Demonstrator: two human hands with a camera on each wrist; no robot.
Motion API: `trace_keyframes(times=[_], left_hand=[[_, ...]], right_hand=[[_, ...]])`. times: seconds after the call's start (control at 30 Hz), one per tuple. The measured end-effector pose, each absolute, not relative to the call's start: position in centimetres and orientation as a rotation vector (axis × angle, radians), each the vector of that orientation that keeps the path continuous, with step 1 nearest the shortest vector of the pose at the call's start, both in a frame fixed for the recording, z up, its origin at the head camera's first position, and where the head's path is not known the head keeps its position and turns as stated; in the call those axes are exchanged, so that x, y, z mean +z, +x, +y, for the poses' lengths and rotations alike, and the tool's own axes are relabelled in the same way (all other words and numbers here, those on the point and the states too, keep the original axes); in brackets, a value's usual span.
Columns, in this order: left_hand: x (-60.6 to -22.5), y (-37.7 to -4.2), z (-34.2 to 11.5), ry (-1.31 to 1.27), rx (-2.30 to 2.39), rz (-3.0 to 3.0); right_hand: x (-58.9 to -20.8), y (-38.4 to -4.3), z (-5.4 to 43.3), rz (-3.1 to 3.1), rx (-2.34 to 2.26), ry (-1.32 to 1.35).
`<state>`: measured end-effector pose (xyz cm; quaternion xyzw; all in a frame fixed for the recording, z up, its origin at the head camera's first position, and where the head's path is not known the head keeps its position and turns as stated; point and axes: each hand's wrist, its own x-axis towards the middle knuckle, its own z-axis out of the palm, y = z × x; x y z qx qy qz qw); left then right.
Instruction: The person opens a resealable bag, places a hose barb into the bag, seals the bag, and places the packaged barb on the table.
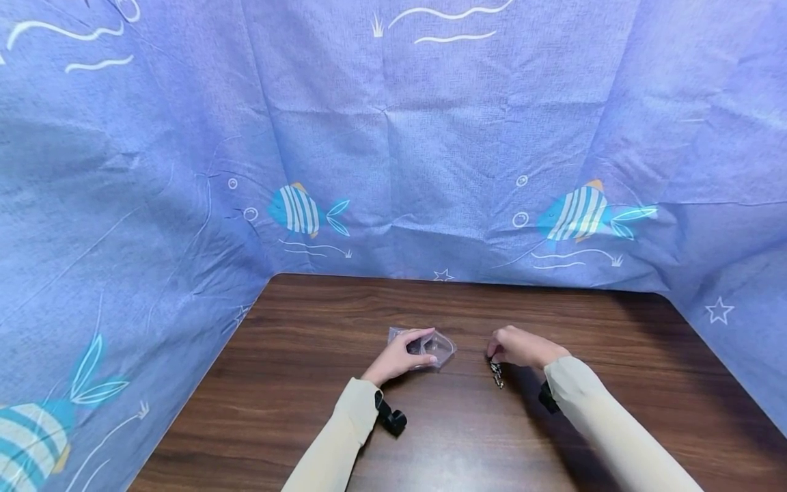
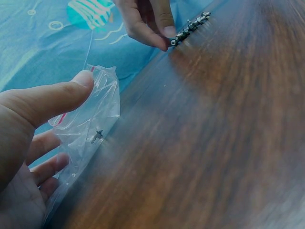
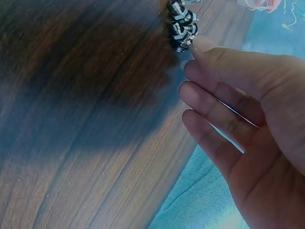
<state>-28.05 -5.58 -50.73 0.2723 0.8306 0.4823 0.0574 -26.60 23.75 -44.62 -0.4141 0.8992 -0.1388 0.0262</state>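
Note:
My left hand has its thumb and fingers spread about the mouth of a clear zip bag, touching its two sides. In the left wrist view the zip bag shows a red line along its mouth, and a small dark metal piece shows in or behind its film. My right hand is to the right, thumb and forefinger pinching the end of a row of small black-and-silver metal pieces. The right wrist view shows those metal pieces at the thumb tip; their exact kind cannot be told.
Both hands work over a dark brown wooden table. A blue curtain printed with fish hangs behind the table and along its sides. Each wrist carries a black strap, with a mount on the left one.

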Motion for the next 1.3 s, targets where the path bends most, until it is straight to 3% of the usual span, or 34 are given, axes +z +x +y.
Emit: trace_keyframes(times=[1.3], left_hand=[[-50.78, -28.24, -5.61, 0.78, 1.444, 2.51]], right_hand=[[-44.69, -26.68, 22.75, 2.818, -0.367, -1.239]])
